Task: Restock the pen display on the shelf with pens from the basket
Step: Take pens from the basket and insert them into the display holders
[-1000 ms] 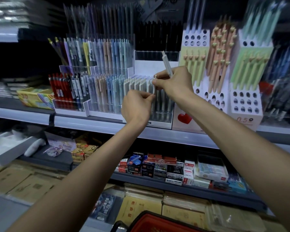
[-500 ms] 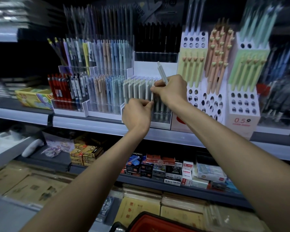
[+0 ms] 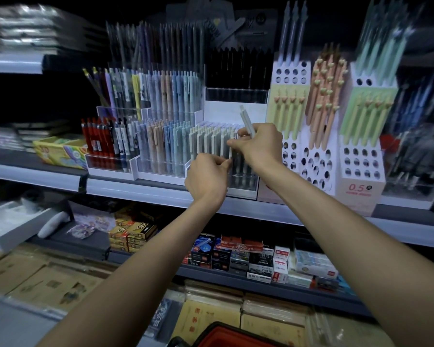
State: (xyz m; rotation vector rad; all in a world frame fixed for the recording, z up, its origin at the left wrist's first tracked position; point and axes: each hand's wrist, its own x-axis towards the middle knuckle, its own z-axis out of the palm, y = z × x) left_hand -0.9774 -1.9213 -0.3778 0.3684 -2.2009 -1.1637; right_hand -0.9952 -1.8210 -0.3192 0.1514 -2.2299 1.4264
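Right hand (image 3: 258, 144): clenched round a spare pen (image 3: 246, 121), which stands tilted out of the top of the fist, above the display (image 3: 243, 184). Its fingertips also pinch the top of a row pen (image 3: 231, 150) at the right end of the display's front row.

Left hand (image 3: 206, 180): fingers curled, thumb and forefinger pinching the same row pen lower down (exact contact is blurred).

Row pen: upright, inside the display, beside its grey neighbours.

Display: clear tray at the shelf (image 3: 140, 192) edge. Just left of the display stands a tray of pastel pens (image 3: 166, 146). Right of the display stands a white holder (image 3: 316, 166) with round holes.

Basket (image 3: 226, 335): red, well below the display, at the lower frame edge.
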